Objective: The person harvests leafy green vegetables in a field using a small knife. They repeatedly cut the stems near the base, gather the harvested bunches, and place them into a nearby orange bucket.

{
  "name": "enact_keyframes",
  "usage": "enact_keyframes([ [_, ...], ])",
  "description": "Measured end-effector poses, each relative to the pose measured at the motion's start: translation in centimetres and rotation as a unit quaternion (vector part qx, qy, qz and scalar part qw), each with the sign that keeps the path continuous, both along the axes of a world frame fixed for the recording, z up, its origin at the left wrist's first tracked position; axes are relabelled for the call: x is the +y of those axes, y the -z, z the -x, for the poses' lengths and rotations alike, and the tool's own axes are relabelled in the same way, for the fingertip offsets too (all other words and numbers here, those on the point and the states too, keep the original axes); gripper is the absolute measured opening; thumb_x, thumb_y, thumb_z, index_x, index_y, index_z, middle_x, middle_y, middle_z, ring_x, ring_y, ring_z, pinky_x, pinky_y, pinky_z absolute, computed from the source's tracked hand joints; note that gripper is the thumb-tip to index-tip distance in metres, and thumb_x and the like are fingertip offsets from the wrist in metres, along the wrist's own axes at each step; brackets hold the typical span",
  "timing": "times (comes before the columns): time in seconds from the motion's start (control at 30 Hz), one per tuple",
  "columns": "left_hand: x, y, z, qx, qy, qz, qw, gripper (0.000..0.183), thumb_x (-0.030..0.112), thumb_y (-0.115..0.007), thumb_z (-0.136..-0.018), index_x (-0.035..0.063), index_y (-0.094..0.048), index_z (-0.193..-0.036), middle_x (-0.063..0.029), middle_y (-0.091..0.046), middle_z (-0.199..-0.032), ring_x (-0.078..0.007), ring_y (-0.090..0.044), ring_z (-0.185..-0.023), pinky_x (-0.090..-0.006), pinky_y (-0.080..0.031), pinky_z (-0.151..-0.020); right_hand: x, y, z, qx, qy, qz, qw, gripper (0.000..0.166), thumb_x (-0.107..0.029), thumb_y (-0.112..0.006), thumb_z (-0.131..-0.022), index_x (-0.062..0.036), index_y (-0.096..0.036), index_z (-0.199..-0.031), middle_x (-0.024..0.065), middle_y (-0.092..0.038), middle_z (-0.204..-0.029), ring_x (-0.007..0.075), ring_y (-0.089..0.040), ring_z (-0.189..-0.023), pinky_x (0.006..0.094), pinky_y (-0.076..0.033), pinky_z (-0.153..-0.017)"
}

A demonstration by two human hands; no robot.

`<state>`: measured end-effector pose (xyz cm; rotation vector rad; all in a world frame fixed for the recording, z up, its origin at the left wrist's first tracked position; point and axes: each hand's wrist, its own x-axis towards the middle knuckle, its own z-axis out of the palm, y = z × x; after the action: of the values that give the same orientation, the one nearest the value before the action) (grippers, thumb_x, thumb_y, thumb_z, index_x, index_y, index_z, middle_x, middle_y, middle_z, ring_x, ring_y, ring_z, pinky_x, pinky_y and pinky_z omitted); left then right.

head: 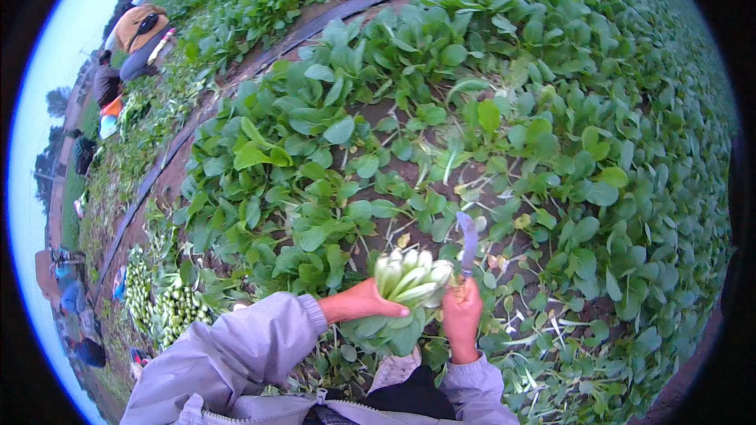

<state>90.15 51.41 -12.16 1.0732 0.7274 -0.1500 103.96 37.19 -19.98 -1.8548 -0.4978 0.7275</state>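
My left hand [369,301] grips a bunch of leafy greens [410,277] that look like bok choy. Their pale stem ends point up and away from me, and the green leaves hang below towards my body. Just to the right, my right hand [462,313] is closed around a knife with a curved blade [468,241]. The blade stands roughly upright above the fist, close to the stem ends. Its handle is mostly hidden by my fingers. My light grey sleeves reach both wrists.
Growing greens [590,130] cover the ground ahead and right. Cut leaves and stems [531,330] litter the soil near my right side. Piles of harvested bunches [177,310] lie at left. A dark irrigation strip [331,20] curves past. Several people, one bent over [142,29], are along the left.
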Motion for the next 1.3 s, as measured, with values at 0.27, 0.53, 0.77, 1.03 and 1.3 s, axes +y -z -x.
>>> enact_keyframes([
  [0.27,11.9,5.3,2.8,0.160,0.179,-0.233,0.942,0.106,0.004,-0.073,-0.062,0.0055,-0.005,-0.144,-0.0093,-0.048,-0.128,-0.0168,-0.045,-0.115,-0.0299,-0.036,-0.100,4.7,0.7,-0.3,-0.026,-0.173,0.146,0.974,0.028,-0.031,-0.061,-0.084,-0.0043,-0.055,-0.091,0.0200,-0.059,-0.078,0.0345,-0.059,-0.069,0.0428,-0.045,-0.059],
  [0.53,12.7,2.6,10.7,0.369,0.314,-0.343,0.805,0.075,0.020,-0.073,-0.063,0.0139,-0.039,-0.130,-0.0155,-0.063,-0.103,-0.0333,-0.061,-0.094,-0.0405,-0.047,-0.083,8.8,8.1,5.4,-0.076,-0.298,0.013,0.951,0.046,-0.032,-0.051,-0.090,-0.0137,-0.040,-0.131,0.0197,-0.063,-0.092,0.0385,-0.061,-0.079,0.0472,-0.047,-0.066],
  [0.77,9.4,2.9,12.2,0.355,0.295,-0.492,0.738,0.065,0.029,-0.065,-0.074,0.0217,-0.039,-0.132,-0.0162,-0.063,-0.079,-0.0348,-0.062,-0.070,-0.0453,-0.049,-0.064,9.8,8.9,4.8,-0.092,-0.333,-0.029,0.938,0.047,-0.030,-0.051,-0.091,-0.0172,-0.038,-0.134,0.0181,-0.063,-0.097,0.0372,-0.062,-0.083,0.0438,-0.050,-0.069],
  [1.03,7.9,3.5,13.0,0.308,0.329,-0.593,0.667,0.069,0.016,-0.063,-0.070,0.0181,-0.038,-0.134,-0.0132,-0.061,-0.072,-0.0317,-0.061,-0.067,-0.0430,-0.047,-0.066,10.5,7.8,4.4,-0.143,-0.387,0.085,0.907,0.046,-0.032,-0.050,-0.091,-0.0198,-0.041,-0.134,0.0173,-0.062,-0.098,0.0363,-0.061,-0.083,0.0431,-0.050,-0.069],
  [1.3,7.4,3.0,13.1,0.300,0.325,-0.599,0.668,0.069,0.014,-0.062,-0.069,0.0186,-0.038,-0.134,-0.0119,-0.063,-0.075,-0.0302,-0.062,-0.071,-0.0411,-0.046,-0.071,10.7,9.1,5.0,-0.197,-0.375,0.032,0.905,0.048,-0.035,-0.049,-0.090,-0.0242,-0.037,-0.135,0.0174,-0.061,-0.084,0.0362,-0.062,-0.069,0.0461,-0.050,-0.059],
])
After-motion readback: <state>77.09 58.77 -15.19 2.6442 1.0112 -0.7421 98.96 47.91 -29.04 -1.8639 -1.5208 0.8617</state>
